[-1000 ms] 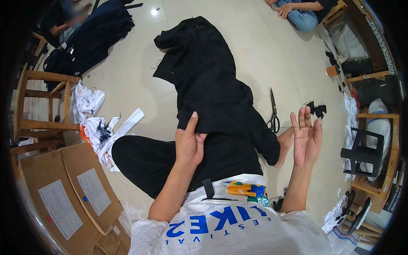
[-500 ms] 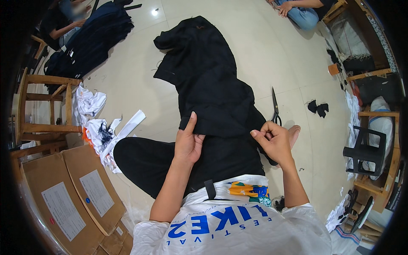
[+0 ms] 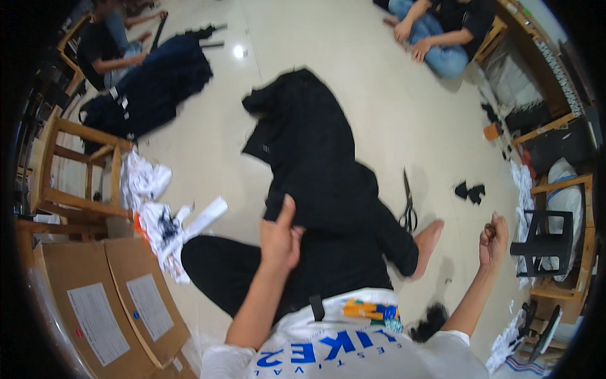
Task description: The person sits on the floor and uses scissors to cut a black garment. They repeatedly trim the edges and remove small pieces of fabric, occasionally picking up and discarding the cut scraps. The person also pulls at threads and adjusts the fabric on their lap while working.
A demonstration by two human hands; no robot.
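Observation:
A black garment [image 3: 315, 145] lies across my lap and out over the floor, its far end bunched and folded. My left hand [image 3: 281, 243] is closed on its left edge, thumb on top and fingers curled beneath. Well off to the right, above the floor, my right hand [image 3: 493, 241] is raised with its fingers pinched together; whatever is between them is too small to make out. A pair of black-handled scissors [image 3: 408, 202] rests on the floor by my bare foot [image 3: 429, 246], right of the cloth.
Cardboard boxes [image 3: 88, 309] stand at the lower left, near a wooden stool [image 3: 82, 167] and white cloth scraps [image 3: 146, 177]. Dark garments [image 3: 151, 95] are piled at the far left beside a seated person. Another person [image 3: 442, 38] sits far right. A black plastic stool [image 3: 543, 243] is at right.
My right hand has left the cloth and swung out to the right. My left hand keeps its grip. The view has tilted, so the scene sits lower.

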